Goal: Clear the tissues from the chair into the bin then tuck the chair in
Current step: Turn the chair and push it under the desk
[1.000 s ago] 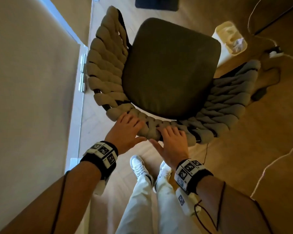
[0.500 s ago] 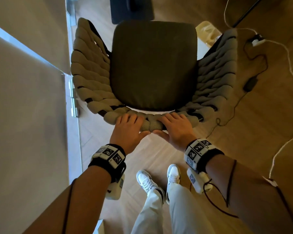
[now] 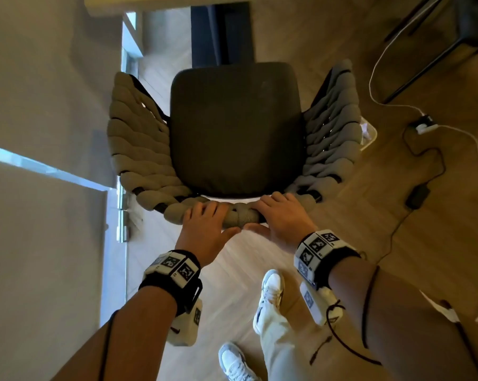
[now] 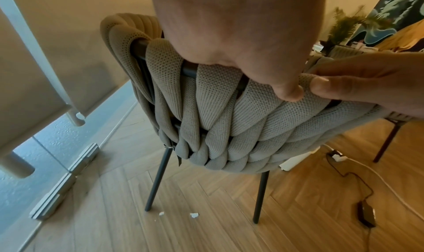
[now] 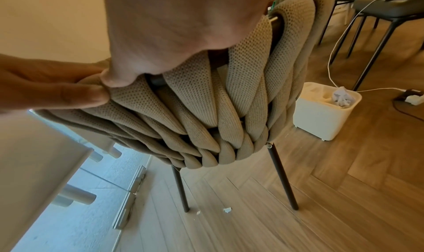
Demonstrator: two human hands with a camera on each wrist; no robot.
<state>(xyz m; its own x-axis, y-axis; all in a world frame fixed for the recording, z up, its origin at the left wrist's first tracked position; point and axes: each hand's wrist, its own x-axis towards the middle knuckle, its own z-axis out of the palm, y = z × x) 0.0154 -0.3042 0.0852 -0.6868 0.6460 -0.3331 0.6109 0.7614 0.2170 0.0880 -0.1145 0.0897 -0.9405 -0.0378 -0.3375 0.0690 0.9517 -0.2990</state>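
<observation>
The chair (image 3: 236, 127) has a dark seat cushion with nothing on it and a woven beige backrest (image 4: 220, 121). My left hand (image 3: 205, 224) and right hand (image 3: 280, 215) grip the top rim of the backrest side by side, fingers over the top and thumbs behind. The wrist views show the thumbs nearly touching. The white bin (image 5: 321, 114) stands on the floor to the chair's right with a crumpled tissue (image 5: 341, 97) in it. In the head view the bin (image 3: 370, 133) is mostly hidden behind the chair's side.
Two small tissue scraps (image 4: 194, 215) lie on the wood floor under the chair. A dark panel (image 3: 221, 34) stands under a pale table edge ahead. Cables and a power adapter (image 3: 418, 196) trail on the right. Glass and wall run along the left. Another chair (image 5: 390, 3) stands at right.
The chair has swung round and moved forward, now squarely facing the dark panel ahead. The bin has slipped behind the chair's right side. Both hands kept their grip on the backrest.
</observation>
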